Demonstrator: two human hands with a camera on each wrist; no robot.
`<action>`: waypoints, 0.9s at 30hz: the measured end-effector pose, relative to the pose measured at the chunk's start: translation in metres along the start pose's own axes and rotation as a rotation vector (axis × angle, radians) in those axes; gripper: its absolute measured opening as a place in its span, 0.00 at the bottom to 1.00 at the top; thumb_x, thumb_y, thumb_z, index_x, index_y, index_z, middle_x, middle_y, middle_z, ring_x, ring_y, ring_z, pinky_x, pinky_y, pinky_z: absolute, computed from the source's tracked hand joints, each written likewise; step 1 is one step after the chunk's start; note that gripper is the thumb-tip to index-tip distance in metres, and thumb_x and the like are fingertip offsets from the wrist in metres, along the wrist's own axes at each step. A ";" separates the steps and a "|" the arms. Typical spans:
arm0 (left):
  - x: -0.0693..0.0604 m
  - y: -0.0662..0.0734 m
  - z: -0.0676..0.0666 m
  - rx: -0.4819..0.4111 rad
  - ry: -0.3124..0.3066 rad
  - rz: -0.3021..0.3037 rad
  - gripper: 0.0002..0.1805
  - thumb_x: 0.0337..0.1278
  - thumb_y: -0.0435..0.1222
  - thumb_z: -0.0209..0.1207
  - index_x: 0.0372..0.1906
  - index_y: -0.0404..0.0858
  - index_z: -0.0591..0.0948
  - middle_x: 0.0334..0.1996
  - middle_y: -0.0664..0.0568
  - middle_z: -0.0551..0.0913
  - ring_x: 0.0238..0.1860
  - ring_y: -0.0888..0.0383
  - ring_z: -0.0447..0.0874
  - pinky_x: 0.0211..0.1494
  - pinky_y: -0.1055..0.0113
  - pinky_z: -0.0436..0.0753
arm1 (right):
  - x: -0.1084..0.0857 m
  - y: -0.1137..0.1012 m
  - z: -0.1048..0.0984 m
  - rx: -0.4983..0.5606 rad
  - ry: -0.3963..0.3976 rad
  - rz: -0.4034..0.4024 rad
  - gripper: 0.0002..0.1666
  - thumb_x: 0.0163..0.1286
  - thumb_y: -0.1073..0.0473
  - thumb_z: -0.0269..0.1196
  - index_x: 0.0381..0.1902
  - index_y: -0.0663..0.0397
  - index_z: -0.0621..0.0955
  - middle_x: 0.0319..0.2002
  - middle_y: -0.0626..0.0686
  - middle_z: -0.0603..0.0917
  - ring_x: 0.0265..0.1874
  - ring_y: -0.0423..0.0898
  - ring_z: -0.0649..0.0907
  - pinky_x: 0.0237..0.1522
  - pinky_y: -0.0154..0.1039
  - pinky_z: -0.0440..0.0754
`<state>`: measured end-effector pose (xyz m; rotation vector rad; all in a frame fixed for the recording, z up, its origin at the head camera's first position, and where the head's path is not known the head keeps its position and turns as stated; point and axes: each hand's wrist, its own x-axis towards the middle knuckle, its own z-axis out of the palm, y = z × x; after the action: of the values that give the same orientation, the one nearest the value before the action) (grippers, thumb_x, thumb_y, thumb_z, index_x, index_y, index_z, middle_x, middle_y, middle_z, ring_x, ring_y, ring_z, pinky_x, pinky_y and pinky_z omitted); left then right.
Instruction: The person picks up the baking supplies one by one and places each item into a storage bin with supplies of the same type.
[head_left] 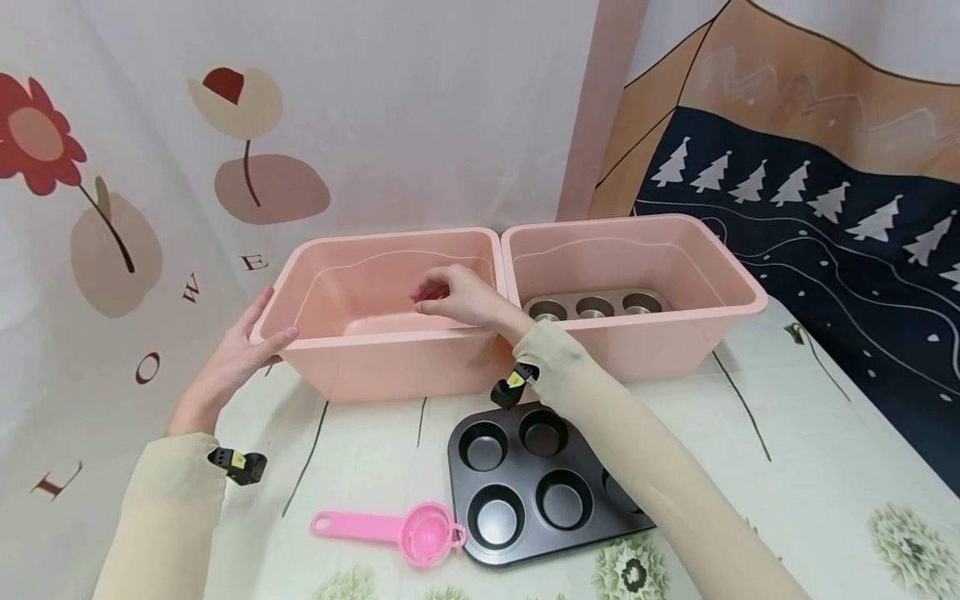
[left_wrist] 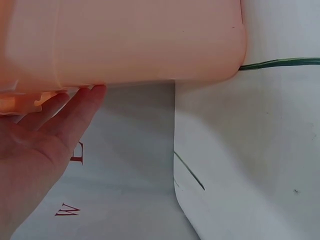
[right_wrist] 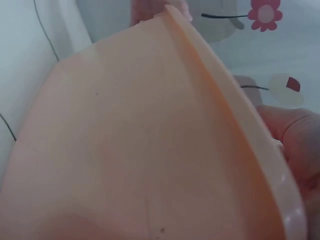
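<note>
A person, seen from above, works with both bare hands at two pale pink bins set side by side on a light floral surface (head_left: 787, 500). The left hand (head_left: 236, 354) holds the near left corner of the left bin (head_left: 390, 362), its thumb over the rim and its fingers beneath. The left wrist view shows those fingers fairly straight, their tips touching the bin's outer wall.

The right hand (head_left: 472, 296) reaches over the near rim into the left bin. Its grip is narrow, with the fingers curled in and the thumb near them; whether anything is held there cannot be told. The right wrist view shows mostly the bin's outer side, with part of this hand beyond the rim.

Inside the right bin (head_left: 645, 346) sits a brownish metal muffin pan (head_left: 618, 307); three of its cups show above the near rim.

In front of the bins, a dark grey muffin tray (head_left: 521, 468) lies flat on the surface, partly covered from view by the right forearm. At its left edge is a bright pink scoop (head_left: 401, 532), its handle pointing left and its small loop overlapping the tray's edge.

Behind everything stands a pale backdrop (head_left: 450, 125) printed with flowers and letters.
</note>
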<state>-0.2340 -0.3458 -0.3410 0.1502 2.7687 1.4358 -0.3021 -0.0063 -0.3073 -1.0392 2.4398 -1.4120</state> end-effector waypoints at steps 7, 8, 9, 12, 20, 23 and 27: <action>0.002 0.000 -0.001 0.030 -0.007 -0.019 0.46 0.68 0.48 0.53 0.77 0.57 0.35 0.70 0.32 0.55 0.47 0.70 0.69 0.57 0.46 0.73 | -0.008 -0.009 -0.003 0.006 0.003 -0.036 0.10 0.64 0.69 0.63 0.44 0.66 0.82 0.40 0.55 0.85 0.39 0.44 0.82 0.47 0.30 0.77; 0.001 0.000 -0.002 0.024 -0.011 -0.026 0.46 0.68 0.49 0.53 0.77 0.57 0.34 0.70 0.32 0.55 0.46 0.70 0.69 0.59 0.41 0.70 | -0.009 -0.010 -0.004 0.006 0.003 -0.039 0.10 0.64 0.69 0.63 0.44 0.66 0.82 0.39 0.55 0.85 0.39 0.44 0.82 0.47 0.30 0.77; 0.001 0.000 -0.002 0.014 -0.017 -0.034 0.46 0.68 0.49 0.53 0.77 0.58 0.34 0.70 0.32 0.55 0.44 0.71 0.70 0.60 0.36 0.66 | -0.010 -0.011 -0.004 0.007 0.003 -0.042 0.10 0.64 0.69 0.63 0.44 0.66 0.82 0.39 0.54 0.84 0.39 0.44 0.82 0.47 0.31 0.77; 0.000 0.000 -0.003 -0.008 -0.027 -0.059 0.47 0.67 0.49 0.53 0.76 0.60 0.34 0.70 0.32 0.54 0.43 0.72 0.71 0.61 0.33 0.61 | -0.013 -0.013 -0.006 0.010 0.005 -0.049 0.10 0.64 0.69 0.63 0.43 0.65 0.82 0.38 0.54 0.84 0.38 0.44 0.81 0.46 0.31 0.77; 0.000 0.000 -0.002 0.008 -0.020 -0.057 0.46 0.68 0.49 0.53 0.76 0.59 0.33 0.71 0.32 0.52 0.48 0.68 0.67 0.60 0.35 0.64 | -0.020 -0.014 -0.006 0.053 0.004 -0.060 0.08 0.64 0.68 0.64 0.42 0.64 0.83 0.36 0.53 0.84 0.35 0.44 0.81 0.43 0.35 0.78; 0.001 0.000 -0.002 0.014 -0.018 -0.051 0.46 0.68 0.49 0.53 0.76 0.59 0.34 0.71 0.32 0.52 0.48 0.68 0.67 0.60 0.35 0.65 | -0.025 -0.015 -0.006 0.067 -0.008 -0.069 0.08 0.64 0.68 0.64 0.42 0.64 0.83 0.36 0.52 0.84 0.34 0.44 0.81 0.42 0.34 0.78; 0.002 0.000 -0.001 0.025 -0.015 -0.044 0.47 0.68 0.50 0.53 0.77 0.57 0.34 0.71 0.32 0.53 0.49 0.65 0.67 0.59 0.37 0.66 | -0.030 -0.017 -0.005 0.090 -0.026 -0.094 0.08 0.64 0.68 0.64 0.41 0.63 0.83 0.35 0.51 0.84 0.34 0.44 0.81 0.43 0.33 0.79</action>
<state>-0.2362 -0.3462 -0.3401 0.0992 2.7606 1.3855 -0.2729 0.0110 -0.2966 -1.1584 2.3145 -1.5117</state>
